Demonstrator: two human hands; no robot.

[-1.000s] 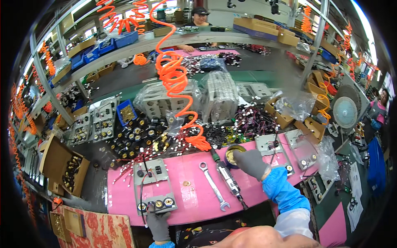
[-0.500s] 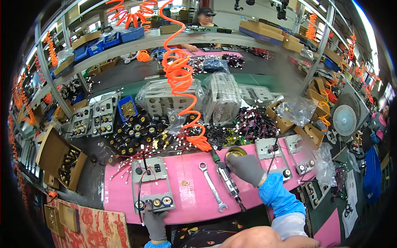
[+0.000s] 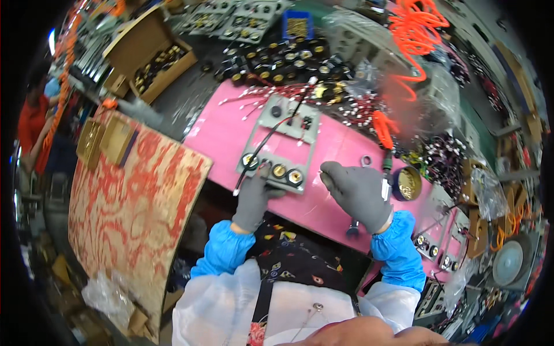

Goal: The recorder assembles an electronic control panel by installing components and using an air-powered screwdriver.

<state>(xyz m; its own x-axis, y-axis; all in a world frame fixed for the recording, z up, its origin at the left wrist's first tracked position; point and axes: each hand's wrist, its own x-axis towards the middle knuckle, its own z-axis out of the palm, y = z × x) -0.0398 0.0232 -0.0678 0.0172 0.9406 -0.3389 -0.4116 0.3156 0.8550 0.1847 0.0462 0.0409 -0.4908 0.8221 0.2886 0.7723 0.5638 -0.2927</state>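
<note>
The person's left hand, in a dark gray glove, grasps the near edge of a light gray plastic panel, fingers over its rim between two round fittings. The panel lies slightly turned on a pink sheet that covers part of the dark tabletop, and a loose black cable runs slantwise across it. Three round black-and-brass fittings sit in a row along its near strip. The right hand, gloved alike, hangs just right of the panel, apart from it, its grip closed to a pinch — a tiny pale piece shows at the fingertips, too small to identify. Beneath and behind this hand, a slim power driver with a green end lies partly hidden, and the ring end of a silver steel wrench peeks out. Just right of the driver stands a round dark tin holding gold-coloured pieces. Beyond the panel spread red wires with white connectors, then a heap of black round fittings — a small blue plastic bin stands behind them.
</note>
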